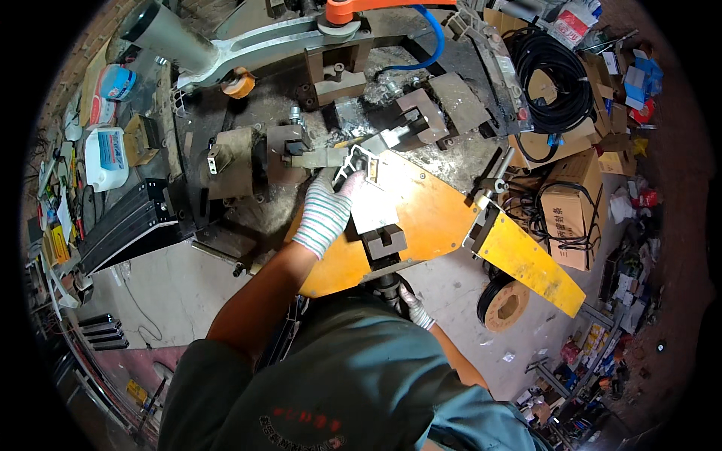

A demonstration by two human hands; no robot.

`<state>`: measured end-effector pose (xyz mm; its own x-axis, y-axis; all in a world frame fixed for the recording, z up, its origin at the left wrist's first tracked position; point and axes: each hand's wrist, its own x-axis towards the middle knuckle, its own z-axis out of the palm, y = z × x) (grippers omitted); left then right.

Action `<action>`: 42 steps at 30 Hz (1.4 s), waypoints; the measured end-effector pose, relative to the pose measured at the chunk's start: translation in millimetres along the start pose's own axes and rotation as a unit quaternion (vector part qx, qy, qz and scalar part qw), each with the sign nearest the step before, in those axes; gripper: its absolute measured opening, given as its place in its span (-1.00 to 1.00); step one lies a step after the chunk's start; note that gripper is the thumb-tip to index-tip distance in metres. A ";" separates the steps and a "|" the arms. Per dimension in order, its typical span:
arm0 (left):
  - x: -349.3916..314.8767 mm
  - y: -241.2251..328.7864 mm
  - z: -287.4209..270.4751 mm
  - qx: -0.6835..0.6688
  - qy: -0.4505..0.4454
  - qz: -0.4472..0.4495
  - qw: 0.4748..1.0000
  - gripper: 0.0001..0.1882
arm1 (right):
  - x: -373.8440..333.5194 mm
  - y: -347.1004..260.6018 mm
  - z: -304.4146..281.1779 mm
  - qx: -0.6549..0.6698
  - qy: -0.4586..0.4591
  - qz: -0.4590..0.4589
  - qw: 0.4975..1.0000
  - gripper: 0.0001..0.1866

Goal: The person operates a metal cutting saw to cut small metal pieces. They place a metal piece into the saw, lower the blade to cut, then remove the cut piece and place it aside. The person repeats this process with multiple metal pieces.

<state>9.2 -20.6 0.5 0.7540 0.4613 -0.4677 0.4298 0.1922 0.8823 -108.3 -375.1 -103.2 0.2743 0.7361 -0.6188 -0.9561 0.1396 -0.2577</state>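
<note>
My left hand (326, 216), in a white striped glove, is closed around a short aluminium profile (372, 201), whose hollow cut end faces the clamp blocks of a machine. The profile lies over the orange-yellow plate (429, 199), just beyond a dark notched block (385, 242). Below the plate's near edge, my gloved right hand (415, 308) is closed at the curved rim of a dark handwheel (406, 288); some of its fingers are hidden. Metal clamp blocks (287, 154) with bolts stand past my left hand, and another block (423, 116) is on the right.
A grey arm (256, 51) with an orange-red handle (353, 9) and blue hose (438, 37) spans the back. A yellow wing plate (530, 259) juts out right, near a cable spool (504, 304) and cardboard box (571, 203). Black profiles (128, 225) and a white jug (107, 158) are left.
</note>
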 end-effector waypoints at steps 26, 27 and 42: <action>-12.6 34.7 -7.5 -0.099 -0.072 -0.083 0.989 -0.73 | -11.0 37.4 18.9 -0.027 0.144 -0.079 0.986 -0.19; -12.0 39.3 -8.7 -0.076 -0.078 -0.092 0.990 -0.71 | -11.1 37.3 16.3 -0.034 0.143 -0.077 0.986 -0.18; -0.6 31.7 -17.1 -0.088 -0.130 -0.138 0.978 -0.62 | 15.0 14.4 39.4 -0.444 0.319 -0.060 0.835 -0.34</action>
<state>13.9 0.1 29.7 0.7326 0.1390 -0.6663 0.5593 0.4351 0.7056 -122.1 -336.0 -87.0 0.6322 0.2096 -0.7459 -0.5417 -0.5687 -0.6190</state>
